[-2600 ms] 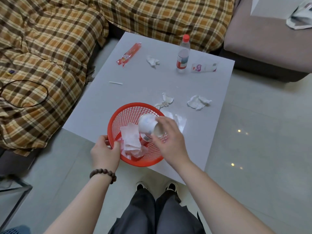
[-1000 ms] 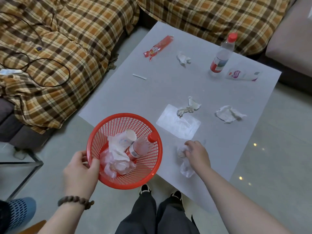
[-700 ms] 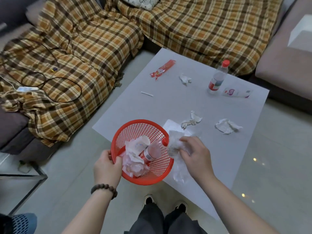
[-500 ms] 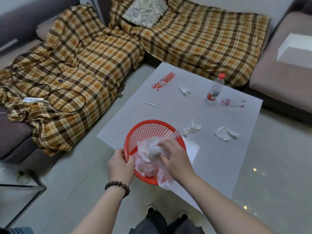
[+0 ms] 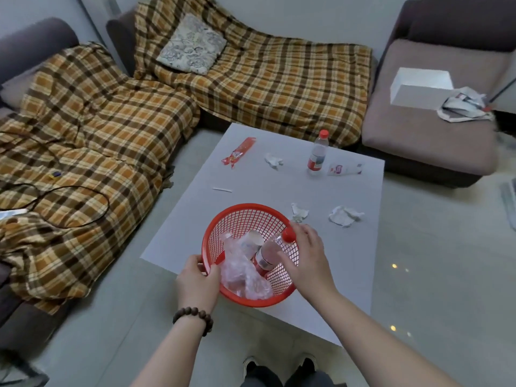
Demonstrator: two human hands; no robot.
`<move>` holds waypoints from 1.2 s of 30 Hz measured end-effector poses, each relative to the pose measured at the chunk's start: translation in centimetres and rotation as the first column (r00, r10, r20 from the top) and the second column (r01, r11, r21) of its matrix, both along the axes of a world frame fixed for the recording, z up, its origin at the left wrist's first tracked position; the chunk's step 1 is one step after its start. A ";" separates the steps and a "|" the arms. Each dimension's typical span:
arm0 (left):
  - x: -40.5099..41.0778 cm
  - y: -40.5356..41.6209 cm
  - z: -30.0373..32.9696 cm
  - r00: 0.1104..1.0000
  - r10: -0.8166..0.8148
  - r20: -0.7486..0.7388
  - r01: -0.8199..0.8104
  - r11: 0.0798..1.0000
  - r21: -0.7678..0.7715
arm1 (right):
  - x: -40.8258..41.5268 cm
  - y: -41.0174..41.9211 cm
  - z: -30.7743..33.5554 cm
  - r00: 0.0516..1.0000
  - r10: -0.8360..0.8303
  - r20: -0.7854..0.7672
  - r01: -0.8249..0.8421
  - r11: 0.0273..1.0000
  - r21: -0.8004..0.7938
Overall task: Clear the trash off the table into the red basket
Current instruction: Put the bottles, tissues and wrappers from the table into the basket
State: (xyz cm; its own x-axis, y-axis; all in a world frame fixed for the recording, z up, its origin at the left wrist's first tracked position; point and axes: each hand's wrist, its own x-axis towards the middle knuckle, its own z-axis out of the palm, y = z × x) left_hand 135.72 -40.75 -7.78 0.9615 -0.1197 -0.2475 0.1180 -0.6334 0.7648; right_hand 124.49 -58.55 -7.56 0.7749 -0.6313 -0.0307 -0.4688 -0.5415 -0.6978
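Note:
The red basket (image 5: 245,208) sits at the near left corner of the white table (image 5: 343,263), overhanging the edge. My left hand (image 5: 196,283) grips its near-left rim. Inside lie a clear plastic bag (image 5: 243,277), a paper cup (image 5: 254,238) and a red-capped bottle (image 5: 269,254). My right hand (image 5: 308,258) hovers over the basket's right rim, fingers apart, holding nothing. Still on the table are a red wrapper (image 5: 239,152), a white stick (image 5: 222,189), three crumpled tissues (image 5: 273,160) (image 5: 298,212) (image 5: 346,216), an upright bottle (image 5: 317,156) and a white packet (image 5: 344,169).
A plaid-covered sofa (image 5: 111,129) wraps the table's left and far sides, with a black cable (image 5: 69,208) on it. A brown seat (image 5: 427,129) at the far right carries a white box (image 5: 418,88). My shoes (image 5: 279,367) are on the tiled floor below the table edge.
My right hand picked the clear plastic bag off the table's near edge, pushed it into the basket and let go. My left hand has kept hold of the rim.

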 end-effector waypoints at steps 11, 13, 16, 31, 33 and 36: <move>-3.0 -4.0 -0.3 0.988 -0.154 0.024 0.155 0.988 -0.017 | -7.1 -2.5 -2.4 0.936 -0.313 -0.164 0.353 0.845 0.401; -4.0 -5.1 -0.1 0.985 -0.170 0.032 0.171 0.985 -0.017 | -8.2 -3.4 -2.1 0.928 -0.341 -0.148 0.371 0.832 0.412; -5.9 -7.0 0.2 0.982 -0.182 0.046 0.183 0.983 -0.026 | -9.9 -5.5 -1.7 0.925 -0.366 -0.100 0.373 0.828 0.419; -22.6 -21.5 1.6 0.987 0.056 0.149 -0.061 0.998 0.028 | -23.5 -23.0 -0.9 0.980 -0.182 0.079 0.118 0.854 0.506; -24.1 -22.7 2.1 0.985 0.086 0.152 -0.091 0.996 0.025 | -24.3 -24.8 -0.6 0.985 -0.158 0.073 0.097 0.847 0.522; -25.0 -23.8 3.0 0.977 0.119 0.176 -0.128 0.991 0.041 | -24.2 -26.4 -0.4 0.993 -0.100 0.064 0.050 0.840 0.540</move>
State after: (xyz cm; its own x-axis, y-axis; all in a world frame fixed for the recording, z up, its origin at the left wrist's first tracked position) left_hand 110.73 -64.50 -4.73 0.9968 0.0108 -0.0795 0.0667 -0.6614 0.7471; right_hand 100.27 -84.91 -7.92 0.7411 -0.5919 -0.3170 -0.4174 -0.0362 -0.9080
